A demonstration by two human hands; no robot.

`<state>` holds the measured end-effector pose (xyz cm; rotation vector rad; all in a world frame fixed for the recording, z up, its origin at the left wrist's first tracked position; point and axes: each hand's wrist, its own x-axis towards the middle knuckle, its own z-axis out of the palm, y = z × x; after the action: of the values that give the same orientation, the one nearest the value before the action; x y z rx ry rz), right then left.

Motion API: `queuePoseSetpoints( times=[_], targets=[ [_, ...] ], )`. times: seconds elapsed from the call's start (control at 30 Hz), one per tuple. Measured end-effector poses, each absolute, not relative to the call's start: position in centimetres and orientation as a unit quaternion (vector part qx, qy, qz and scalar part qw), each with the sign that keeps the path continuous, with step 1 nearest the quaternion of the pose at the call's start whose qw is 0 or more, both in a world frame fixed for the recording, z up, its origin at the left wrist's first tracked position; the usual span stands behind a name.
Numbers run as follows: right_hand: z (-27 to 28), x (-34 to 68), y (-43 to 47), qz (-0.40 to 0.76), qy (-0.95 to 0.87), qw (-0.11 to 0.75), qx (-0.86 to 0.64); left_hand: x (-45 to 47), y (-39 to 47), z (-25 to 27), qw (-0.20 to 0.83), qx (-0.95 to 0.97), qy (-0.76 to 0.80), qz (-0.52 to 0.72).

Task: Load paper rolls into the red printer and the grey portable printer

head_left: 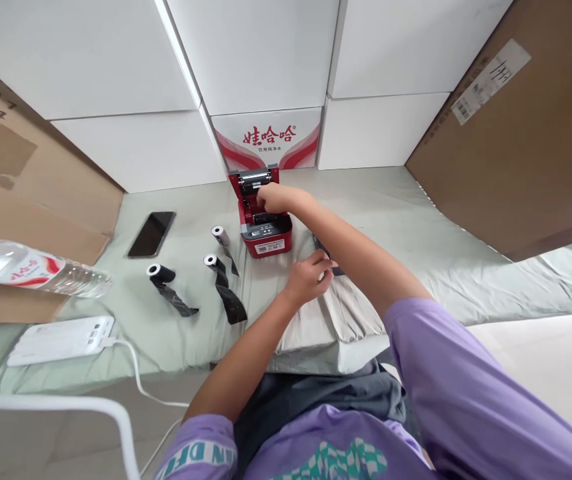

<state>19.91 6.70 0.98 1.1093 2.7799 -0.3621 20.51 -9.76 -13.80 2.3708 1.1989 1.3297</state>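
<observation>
On bed, red printer [265, 223], lid open

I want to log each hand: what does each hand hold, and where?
Right hand rests fingers inside the open red printer. Left hand pinches a dark object at its near end.

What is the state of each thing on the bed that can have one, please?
red printer: lid open, right hand inside it.
three black rolls: partly unrolled, lying on the sheet.
phone: screen dark, lying flat.
water bottle: lying on its side.
white power bank: cable plugged in.
left hand: fingers curled on a dark thing, which I cannot tell.
</observation>
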Motion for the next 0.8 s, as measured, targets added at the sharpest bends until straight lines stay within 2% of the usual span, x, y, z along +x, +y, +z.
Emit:
queuePoseSetpoints(
  times=[0.1, 0.17, 0.37, 0.5, 0.6, 0.7, 0.8],
  targets=[
    [1.0, 18.2, 6.4, -0.064, 0.914, 0.167, 0.363, 20.6, -9.7, -14.0, 0.066, 0.797, 0.428, 0.422],
    [0.9, 17.5, 6.1, -0.032, 0.908, 0.204, 0.365, 20.7, -9.7, -14.1, 0.054, 0.797, 0.437, 0.413],
    [1.9, 18.1, 6.1, -0.036, 0.912, 0.209, 0.35, 20.7, -9.9, -13.7, 0.074, 0.809, 0.443, 0.379],
    [5.0, 20.1, 5.2, -0.074, 0.921, 0.149, 0.353, 20.7, -10.1, -13.2, 0.094, 0.809, 0.448, 0.367],
    [8.0, 20.8, 2.9, -0.169, 0.928, 0.041, 0.328, 20.7, -10.1, -13.0, 0.112, 0.811, 0.446, 0.363],
    [10.0, 19.6, 0.0, -0.292, 0.922, -0.08, 0.242, 20.8, -9.9, -13.2, 0.125, 0.81, 0.454, 0.349],
    [10.1, 16.8, -2.8, -0.303, 0.923, -0.143, 0.19, 20.6, -9.6, -13.9, 0.132, 0.813, 0.459, 0.333]
  ],
)
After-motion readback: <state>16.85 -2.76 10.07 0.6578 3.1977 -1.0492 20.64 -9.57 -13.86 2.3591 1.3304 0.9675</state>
